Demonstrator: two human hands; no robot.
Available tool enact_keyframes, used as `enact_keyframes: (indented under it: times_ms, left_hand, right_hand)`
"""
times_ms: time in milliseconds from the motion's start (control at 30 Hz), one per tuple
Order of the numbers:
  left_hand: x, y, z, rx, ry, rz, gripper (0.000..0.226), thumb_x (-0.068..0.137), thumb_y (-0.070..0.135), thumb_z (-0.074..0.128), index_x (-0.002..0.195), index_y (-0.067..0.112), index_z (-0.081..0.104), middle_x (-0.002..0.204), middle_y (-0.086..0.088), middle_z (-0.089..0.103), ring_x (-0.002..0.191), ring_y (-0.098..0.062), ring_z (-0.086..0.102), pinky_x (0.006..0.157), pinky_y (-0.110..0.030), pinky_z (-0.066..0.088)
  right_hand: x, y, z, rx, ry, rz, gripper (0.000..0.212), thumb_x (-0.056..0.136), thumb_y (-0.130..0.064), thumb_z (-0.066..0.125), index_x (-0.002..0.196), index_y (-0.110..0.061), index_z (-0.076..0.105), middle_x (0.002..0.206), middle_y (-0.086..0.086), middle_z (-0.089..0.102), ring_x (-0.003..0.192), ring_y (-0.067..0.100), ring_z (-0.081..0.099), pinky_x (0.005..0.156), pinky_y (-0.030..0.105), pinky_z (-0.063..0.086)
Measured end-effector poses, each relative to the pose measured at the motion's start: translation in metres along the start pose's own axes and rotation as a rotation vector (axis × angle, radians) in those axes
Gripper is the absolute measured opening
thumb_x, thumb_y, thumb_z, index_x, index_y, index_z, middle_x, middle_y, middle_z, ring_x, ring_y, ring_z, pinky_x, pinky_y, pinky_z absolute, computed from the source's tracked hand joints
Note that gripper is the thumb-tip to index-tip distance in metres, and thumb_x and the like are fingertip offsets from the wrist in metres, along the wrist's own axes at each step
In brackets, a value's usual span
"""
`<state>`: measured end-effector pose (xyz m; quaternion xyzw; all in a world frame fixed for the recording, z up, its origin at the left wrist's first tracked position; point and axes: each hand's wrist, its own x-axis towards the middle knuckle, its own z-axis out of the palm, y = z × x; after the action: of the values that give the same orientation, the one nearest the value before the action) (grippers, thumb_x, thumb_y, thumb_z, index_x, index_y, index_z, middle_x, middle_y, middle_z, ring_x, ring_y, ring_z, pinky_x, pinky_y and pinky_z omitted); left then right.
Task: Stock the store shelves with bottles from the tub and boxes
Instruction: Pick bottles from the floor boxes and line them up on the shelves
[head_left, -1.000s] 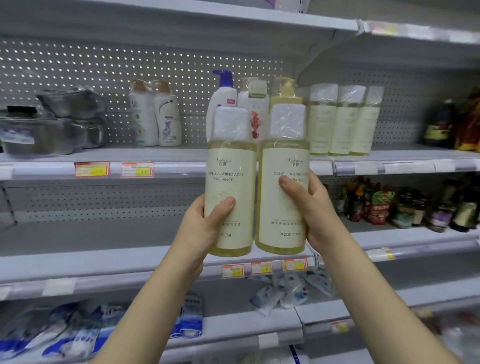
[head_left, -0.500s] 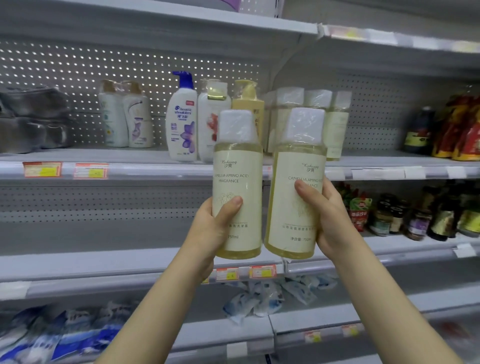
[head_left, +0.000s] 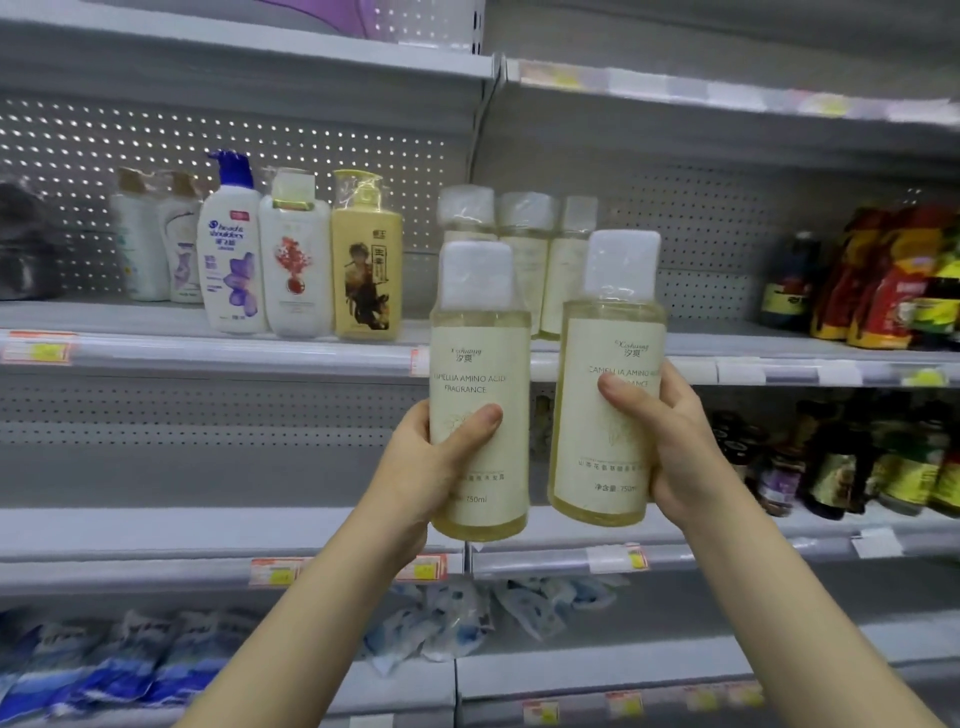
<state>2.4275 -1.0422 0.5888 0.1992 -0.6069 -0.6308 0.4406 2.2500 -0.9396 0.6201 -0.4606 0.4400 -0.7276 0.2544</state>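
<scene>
Head camera, sole view: wide-angle, faces shelves (head_left: 208, 358) head-on, close range; upper shelf seen from beneath.

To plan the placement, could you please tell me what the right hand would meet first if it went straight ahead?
Probably the shelf's front edge, since the right hand and its bottle sit largely below that edge; the matching bottles stand behind it. Depth is unclear.

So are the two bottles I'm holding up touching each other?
Apart. The head view shows a narrow strip of shelf running all the way down between the left bottle and the right bottle.
</scene>
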Motion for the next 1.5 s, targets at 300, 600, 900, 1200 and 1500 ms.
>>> enact_keyframes:
  times_ms: [300,600,900,1200,1500]
  left_hand:
    - [0.042,-0.005,-0.001,0.05,-0.127,0.075,0.076,0.057,0.057,0.075,0.121,0.021,0.057,0.111,0.002,0.072,0.1,-0.018,0.07,0.08,-0.039,0.058]
    - [0.074,-0.005,0.011,0.079,-0.227,0.078,0.068,0.065,0.05,0.076,0.124,0.023,0.056,0.113,0.004,0.072,0.102,-0.016,0.069,0.087,-0.042,0.057]
    - [0.096,-0.021,0.081,0.043,-0.229,0.12,0.072,0.062,0.046,0.076,0.124,0.017,0.054,0.113,-0.002,0.072,0.102,-0.021,0.07,0.081,-0.037,0.059]
    - [0.107,-0.035,0.175,0.071,-0.048,0.193,0.056,0.076,0.042,0.075,0.124,0.022,0.054,0.113,0.005,0.072,0.101,-0.011,0.069,0.076,-0.026,0.058]
    - [0.127,-0.015,0.184,0.188,0.027,0.254,0.068,0.062,0.058,0.078,0.119,0.028,0.057,0.111,0.01,0.072,0.1,-0.009,0.069,0.08,-0.031,0.058]
  right_hand:
    - [0.032,0.005,-0.001,-0.028,0.01,-0.024,0.062,0.06,-0.026,0.084,0.116,-0.017,0.06,0.107,0.006,0.073,0.098,0.027,0.071,0.074,0.038,0.06]
    - [0.048,0.007,-0.013,0.013,0.043,-0.047,0.064,0.056,-0.029,0.09,0.111,-0.014,0.062,0.108,0.013,0.073,0.098,0.031,0.071,0.074,0.039,0.06]
    - [0.074,-0.003,-0.081,0.009,-0.033,-0.019,0.081,0.045,-0.041,0.095,0.113,-0.012,0.062,0.109,0.013,0.072,0.098,0.03,0.071,0.073,0.037,0.06]
    - [0.098,-0.027,-0.168,-0.024,-0.113,-0.053,0.053,0.067,-0.021,0.075,0.118,-0.016,0.059,0.108,0.005,0.074,0.099,0.023,0.071,0.076,0.034,0.059]
    - [0.124,-0.037,-0.175,0.091,-0.153,-0.051,0.051,0.065,-0.024,0.078,0.113,-0.016,0.062,0.106,0.006,0.074,0.097,0.024,0.072,0.077,0.038,0.06]
